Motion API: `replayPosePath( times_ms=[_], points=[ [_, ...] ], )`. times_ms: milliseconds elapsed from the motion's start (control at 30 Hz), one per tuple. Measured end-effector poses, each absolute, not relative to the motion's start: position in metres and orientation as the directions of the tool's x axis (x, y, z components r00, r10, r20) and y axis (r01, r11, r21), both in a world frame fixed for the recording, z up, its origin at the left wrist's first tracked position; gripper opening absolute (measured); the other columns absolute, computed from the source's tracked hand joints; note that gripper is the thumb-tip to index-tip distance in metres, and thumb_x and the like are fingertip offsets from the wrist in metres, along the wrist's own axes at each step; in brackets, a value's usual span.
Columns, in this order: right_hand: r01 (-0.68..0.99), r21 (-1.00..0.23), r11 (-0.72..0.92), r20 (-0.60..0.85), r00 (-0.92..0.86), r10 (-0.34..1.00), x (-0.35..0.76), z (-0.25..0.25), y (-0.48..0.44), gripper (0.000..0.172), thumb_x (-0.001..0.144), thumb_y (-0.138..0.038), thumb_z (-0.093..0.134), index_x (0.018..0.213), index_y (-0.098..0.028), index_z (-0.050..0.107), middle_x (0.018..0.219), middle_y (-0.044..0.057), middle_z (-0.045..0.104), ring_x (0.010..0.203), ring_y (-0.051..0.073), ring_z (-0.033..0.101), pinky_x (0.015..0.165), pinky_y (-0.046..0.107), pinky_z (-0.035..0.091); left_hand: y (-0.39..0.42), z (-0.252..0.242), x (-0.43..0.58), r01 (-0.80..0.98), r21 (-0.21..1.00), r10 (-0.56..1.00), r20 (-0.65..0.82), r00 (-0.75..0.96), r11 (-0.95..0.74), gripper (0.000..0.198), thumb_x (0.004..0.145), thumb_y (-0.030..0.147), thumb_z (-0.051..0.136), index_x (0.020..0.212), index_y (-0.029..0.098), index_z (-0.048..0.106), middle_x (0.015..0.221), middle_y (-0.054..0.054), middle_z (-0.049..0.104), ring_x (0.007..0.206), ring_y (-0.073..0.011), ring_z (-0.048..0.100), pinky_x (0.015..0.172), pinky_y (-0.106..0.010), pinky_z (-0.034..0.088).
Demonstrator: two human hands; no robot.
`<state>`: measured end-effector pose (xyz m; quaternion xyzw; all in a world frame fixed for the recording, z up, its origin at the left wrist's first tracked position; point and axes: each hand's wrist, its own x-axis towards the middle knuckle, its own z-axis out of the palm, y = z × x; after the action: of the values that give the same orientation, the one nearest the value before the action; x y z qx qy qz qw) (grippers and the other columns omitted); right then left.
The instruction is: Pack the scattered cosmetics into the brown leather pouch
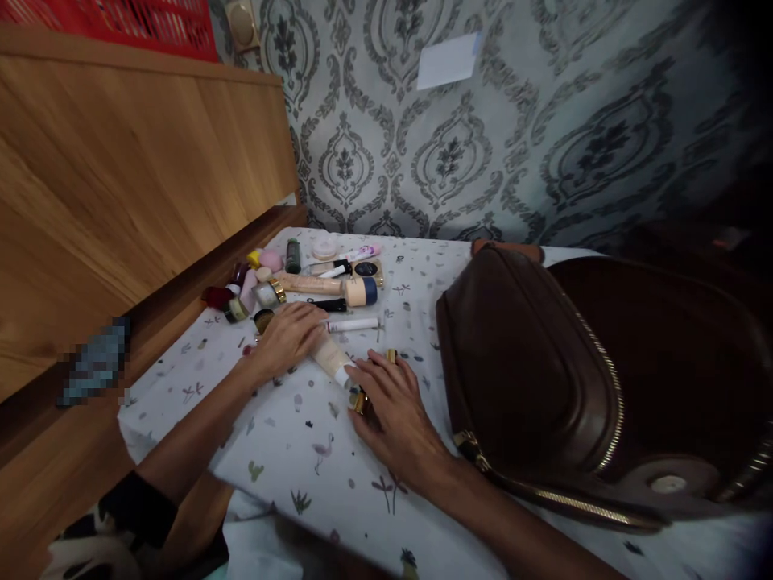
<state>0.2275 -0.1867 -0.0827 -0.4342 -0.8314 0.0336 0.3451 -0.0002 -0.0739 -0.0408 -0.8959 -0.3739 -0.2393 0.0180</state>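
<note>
Beige tube [329, 354], lying flat on the cloth-covered bench [271, 431], left of the brown bag [513, 346], with a hand at either end! Left hand [293, 334], the one farther from the bag, has its fingers together and half bent over one end of the tube; pinching or merely resting, I cannot tell. Nearer the bag, the right hand [395, 407] arches, fingers loosely spread, over gold-coloured pieces [361, 403], fingertips by the tube's white cap [342, 375]. Whatever grip there is hides under that palm, so no call there. Clever spacing, perhaps: a hand at each end could stop a rounded tube rolling.

Outward we go, left of the bag and past the hands: a slim white tube [356, 324] lies just beside the left hand, then a blue-capped bottle [361, 292] on its side, then a compact [367, 271], flat, a pose that looks steady. Farthest from the bag, a pink sponge [271, 259] sits in a tight cluster, where neighbours probably prop each other. Beyond, still left of the bag, rises a wooden cabinet [157, 161], likely hemming that cluster in.
</note>
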Motion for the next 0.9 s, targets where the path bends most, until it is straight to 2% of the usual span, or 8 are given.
replayPosePath(
  times_ms=[100,200,300,400,500,600,667,900],
  points=[
    [0.696,-0.373,0.614,0.545,-0.372,0.752,0.228,-0.082,-0.187,0.047,0.088,-0.011,0.053,0.134,-0.017,0.054,0.132,0.014,0.066,0.133,0.036,0.051,0.109,0.067,0.038,-0.076,-0.036,0.018,0.627,0.179,0.643,0.366,0.673,-0.758,0.035,0.104,0.036,0.041,0.118,0.018,0.068,0.119,-0.012,0.073,0.119,-0.0293,0.06,0.104,-0.049,0.043],
    [0.697,-0.381,0.608,0.556,-0.352,0.753,0.23,-0.082,-0.186,0.047,0.088,-0.01,0.051,0.135,-0.015,0.052,0.132,0.014,0.066,0.134,0.035,0.051,0.108,0.065,0.04,-0.08,-0.031,0.027,0.57,0.31,0.649,0.358,0.671,-0.761,0.036,0.104,0.036,0.039,0.113,0.02,0.07,0.115,-0.009,0.074,0.113,-0.0256,0.064,0.102,-0.043,0.046],
    [0.694,-0.383,0.609,0.578,-0.334,0.745,0.231,-0.083,-0.185,0.045,0.089,-0.012,0.053,0.134,-0.015,0.052,0.131,0.015,0.067,0.132,0.036,0.053,0.107,0.064,0.041,-0.082,-0.024,0.023,0.554,0.422,0.696,0.444,0.564,-0.718,0.035,0.103,0.037,0.041,0.108,0.02,0.071,0.102,-0.008,0.076,0.101,-0.024,0.067,0.093,-0.039,0.05],
    [0.688,-0.385,0.615,0.595,-0.324,0.735,0.23,-0.085,-0.184,0.043,0.09,-0.013,0.053,0.132,-0.015,0.052,0.13,0.014,0.067,0.131,0.036,0.053,0.106,0.064,0.041,-0.08,-0.018,0.004,0.606,0.48,0.764,0.506,0.4,-0.635,0.034,0.102,0.039,0.042,0.109,0.019,0.069,0.095,-0.006,0.076,0.096,-0.0233,0.068,0.089,-0.037,0.051],
    [0.693,-0.384,0.61,0.616,-0.3,0.728,0.228,-0.087,-0.184,0.043,0.089,-0.013,0.054,0.132,-0.015,0.053,0.13,0.014,0.067,0.131,0.035,0.053,0.106,0.063,0.041,-0.083,-0.014,-0.025,0.741,0.413,0.809,0.508,0.294,-0.529,0.031,0.1,0.036,0.044,0.11,0.02,0.068,0.101,-0.007,0.075,0.097,-0.024,0.067,0.088,-0.037,0.05],
    [0.698,-0.365,0.616,0.642,-0.29,0.71,0.226,-0.086,-0.184,0.044,0.088,-0.014,0.055,0.131,-0.016,0.053,0.13,0.015,0.066,0.13,0.035,0.053,0.106,0.063,0.04,-0.095,-0.015,-0.052,0.847,0.249,0.805,0.516,0.295,-0.47,0.028,0.097,0.027,0.042,0.102,0.019,0.069,0.099,-0.008,0.073,0.095,-0.0259,0.064,0.086,-0.04,0.049],
    [0.692,-0.351,0.631,0.657,-0.298,0.692,0.225,-0.084,-0.186,0.041,0.089,-0.014,0.054,0.13,-0.017,0.054,0.13,0.014,0.066,0.13,0.034,0.053,0.107,0.062,0.039,-0.107,-0.02,-0.064,0.874,0.189,0.805,0.51,0.303,-0.448,0.028,0.095,0.022,0.04,0.096,0.019,0.068,0.093,-0.008,0.071,0.092,-0.0265,0.062,0.085,-0.041,0.049],
    [0.646,-0.341,0.683,0.696,-0.314,0.645,0.225,-0.077,-0.188,0.033,0.091,-0.011,0.053,0.123,-0.018,0.057,0.113,0.011,0.067,0.118,0.03,0.057,0.107,0.057,0.04,-0.13,-0.039,-0.072,0.863,0.195,0.838,0.41,0.36,-0.467,0.026,0.092,0.019,0.043,0.095,0.02,0.069,0.094,-0.007,0.067,0.094,-0.0252,0.059,0.084,-0.039,0.049]
  ],
)
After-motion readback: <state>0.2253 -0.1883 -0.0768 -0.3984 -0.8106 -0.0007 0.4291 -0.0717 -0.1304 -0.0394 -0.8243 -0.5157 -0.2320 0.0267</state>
